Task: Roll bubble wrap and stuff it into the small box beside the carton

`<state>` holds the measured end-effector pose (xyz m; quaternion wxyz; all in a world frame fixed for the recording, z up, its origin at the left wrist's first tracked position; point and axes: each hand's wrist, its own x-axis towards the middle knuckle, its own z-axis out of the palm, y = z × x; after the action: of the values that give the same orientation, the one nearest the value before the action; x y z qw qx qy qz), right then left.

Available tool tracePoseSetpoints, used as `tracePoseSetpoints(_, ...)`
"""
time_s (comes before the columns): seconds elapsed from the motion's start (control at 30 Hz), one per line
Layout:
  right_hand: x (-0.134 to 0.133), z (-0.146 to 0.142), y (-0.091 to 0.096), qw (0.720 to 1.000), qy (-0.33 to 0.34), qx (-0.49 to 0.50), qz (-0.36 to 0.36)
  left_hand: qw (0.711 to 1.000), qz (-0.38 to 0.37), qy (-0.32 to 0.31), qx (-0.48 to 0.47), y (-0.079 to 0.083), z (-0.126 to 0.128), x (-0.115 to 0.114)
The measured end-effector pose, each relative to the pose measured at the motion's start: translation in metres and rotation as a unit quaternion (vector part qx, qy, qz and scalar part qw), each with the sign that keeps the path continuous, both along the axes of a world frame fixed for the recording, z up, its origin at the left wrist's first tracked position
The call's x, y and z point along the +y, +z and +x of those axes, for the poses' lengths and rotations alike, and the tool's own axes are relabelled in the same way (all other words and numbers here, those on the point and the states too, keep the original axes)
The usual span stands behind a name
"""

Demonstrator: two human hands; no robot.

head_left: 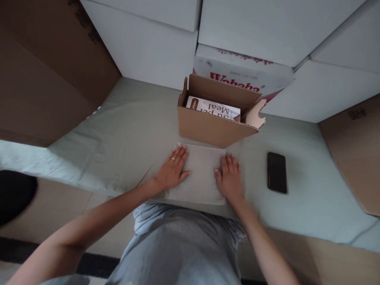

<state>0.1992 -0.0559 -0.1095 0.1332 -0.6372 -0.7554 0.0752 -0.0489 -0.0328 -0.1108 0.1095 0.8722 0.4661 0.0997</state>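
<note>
A flat, pale rectangular piece (202,174) lies on the cloth-covered table in front of my body; whether it is a sheet or a packet I cannot tell. My left hand (173,168), with a ring on one finger, rests flat on its left side, fingers stretched out. On the right edge lies my right hand (230,176), palm down and fingers extended. Just beyond them stands an open brown cardboard box (213,128). Inside it sits a white carton (212,107) with brown lettering that reads partly "Super Meal", upside down from here.
A dark phone (277,172) lies to the right on the green tablecloth (308,198). White boxes (148,47) are stacked along the back, one carton (237,71) with red print among them. Large brown boxes stand at the left (53,79) and right (356,150).
</note>
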Motion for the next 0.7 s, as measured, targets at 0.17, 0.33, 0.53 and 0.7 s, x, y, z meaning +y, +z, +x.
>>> tracePoseSetpoints(0.17, -0.031, -0.014, 0.006, 0.995, 0.098, 0.006, -0.020, 0.995, -0.020, -0.092, 0.010, 0.011, 0.012, -0.028)
tracePoseSetpoints(0.33, -0.050, -0.014, -0.003, 0.991, 0.121, 0.005, -0.051, 0.990, -0.045, -0.133, -0.006, 0.005, 0.004, -0.033)
tracePoseSetpoints(0.53, -0.064, 0.029, 0.006, 0.983, 0.160, 0.061, -0.062, 0.964, -0.087, -0.248, -0.029, 0.014, -0.023, -0.047)
tracePoseSetpoints(0.7, -0.079, 0.038, 0.010, 0.971, 0.214, 0.061, -0.089, 0.968, -0.084, -0.235, -0.038, 0.021, -0.028, -0.061)
